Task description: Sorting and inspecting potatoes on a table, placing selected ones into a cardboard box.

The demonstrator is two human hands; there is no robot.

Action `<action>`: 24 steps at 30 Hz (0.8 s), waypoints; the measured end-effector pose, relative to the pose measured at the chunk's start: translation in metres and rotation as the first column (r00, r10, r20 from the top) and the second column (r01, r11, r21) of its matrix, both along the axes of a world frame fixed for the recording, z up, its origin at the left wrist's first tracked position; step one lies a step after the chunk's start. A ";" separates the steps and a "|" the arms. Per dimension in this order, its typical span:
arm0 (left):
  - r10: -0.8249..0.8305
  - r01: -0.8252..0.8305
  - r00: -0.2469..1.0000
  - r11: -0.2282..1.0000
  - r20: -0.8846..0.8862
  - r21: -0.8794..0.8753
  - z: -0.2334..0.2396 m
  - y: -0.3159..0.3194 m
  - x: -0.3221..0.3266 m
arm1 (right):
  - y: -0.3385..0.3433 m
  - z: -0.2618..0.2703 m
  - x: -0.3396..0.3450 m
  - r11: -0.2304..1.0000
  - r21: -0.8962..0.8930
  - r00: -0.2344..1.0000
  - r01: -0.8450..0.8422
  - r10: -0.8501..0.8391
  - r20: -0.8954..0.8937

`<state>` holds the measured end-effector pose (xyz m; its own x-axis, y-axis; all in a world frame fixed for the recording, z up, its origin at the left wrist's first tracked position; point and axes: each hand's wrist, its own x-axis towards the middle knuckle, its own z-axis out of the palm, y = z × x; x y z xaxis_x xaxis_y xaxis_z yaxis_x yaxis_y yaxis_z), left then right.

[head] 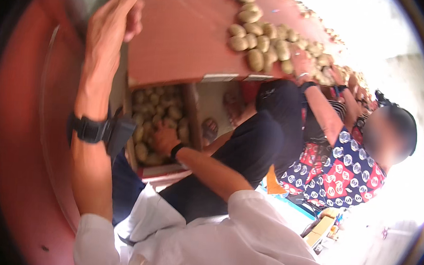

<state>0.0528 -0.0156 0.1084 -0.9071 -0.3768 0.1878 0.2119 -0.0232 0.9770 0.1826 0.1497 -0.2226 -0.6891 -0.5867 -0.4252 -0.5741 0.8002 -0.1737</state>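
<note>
Above the left end of a reddish-brown tabletop [176,51] is my left hand [113,23], its fingers partly curled and blurred; whether it holds something is not visible. A black strap with a device circles that forearm. My right hand [165,139], wearing a black wristband, reaches down into a crate [195,113] below the table edge. Its fingers rest on brownish, oval produce [154,100] that looks like potatoes or kiwifruit, and the fingertips are partly lost among the pieces. More of the same produce [255,59] is spread over the table's right part.
A person in a patterned shirt [339,175] and dark cap sits close on the right, hands among the produce on the table. Other people's arms reach in beyond. Sandalled feet [210,129] show under the table. A large red surface [24,140] curves along the left.
</note>
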 end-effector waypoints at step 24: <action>0.003 -0.004 0.998 1.000 0.070 0.009 0.006 0.025 -0.012 | 0.031 0.095 -0.029 0.971 -0.195 0.922 0.139 -0.055 0.384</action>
